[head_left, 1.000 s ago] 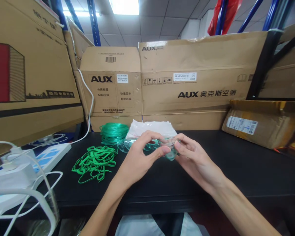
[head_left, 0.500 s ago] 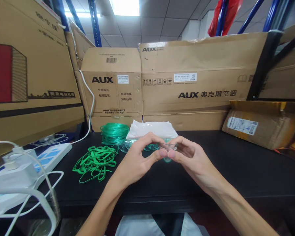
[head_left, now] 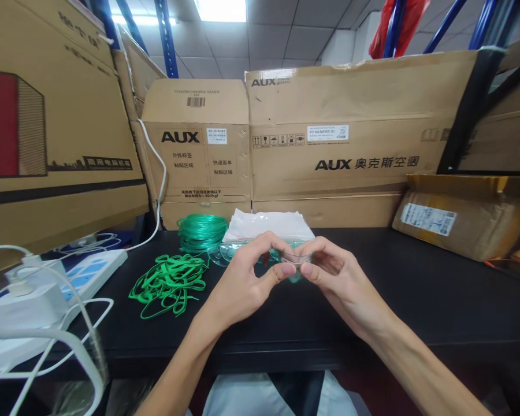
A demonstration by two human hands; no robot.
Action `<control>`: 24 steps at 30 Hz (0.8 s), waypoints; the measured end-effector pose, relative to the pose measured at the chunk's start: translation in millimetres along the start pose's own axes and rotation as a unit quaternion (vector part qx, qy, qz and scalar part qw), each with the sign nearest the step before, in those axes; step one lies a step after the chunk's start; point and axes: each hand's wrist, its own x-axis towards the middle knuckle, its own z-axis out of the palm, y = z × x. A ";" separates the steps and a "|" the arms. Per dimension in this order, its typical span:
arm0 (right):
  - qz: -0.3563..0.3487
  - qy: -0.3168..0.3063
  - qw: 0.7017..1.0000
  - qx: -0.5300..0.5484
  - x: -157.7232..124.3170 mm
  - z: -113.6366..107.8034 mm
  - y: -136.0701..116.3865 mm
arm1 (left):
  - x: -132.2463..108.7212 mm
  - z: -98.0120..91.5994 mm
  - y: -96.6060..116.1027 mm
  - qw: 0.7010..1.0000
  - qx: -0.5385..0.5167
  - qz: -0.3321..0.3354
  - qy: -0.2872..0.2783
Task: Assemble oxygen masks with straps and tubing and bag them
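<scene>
Both hands meet over the middle of the black table. My left hand and my right hand pinch a small clear plastic piece with a green tint between thumbs and fingers. Most of that piece is hidden by my fingers. Just behind my hands lies a row of more clear green-tinted plastic pieces and a stack of white plastic bags. A loose pile of green elastic bands lies to the left of my left hand.
A coil of green tubing sits at the back left. Large cardboard boxes wall the table's far side and left. A brown parcel lies at the right. White power strips and cables crowd the left edge.
My two hands have closed together, so the thumbs and fingertips now nearly touch around the clear piece. The view has shifted slightly.
</scene>
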 end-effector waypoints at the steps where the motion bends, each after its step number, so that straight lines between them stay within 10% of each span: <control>1: -0.001 0.000 1.000 -0.002 0.1 -0.1 0.2 | 0.3 0.0 0.1 1.000 0.000 0.002 0.001; 24: 0.010 -0.024 1.000 -0.013 0.0 -1.3 1.6 | -1.3 -2.6 -2.4 0.998 -0.055 -0.025 -0.016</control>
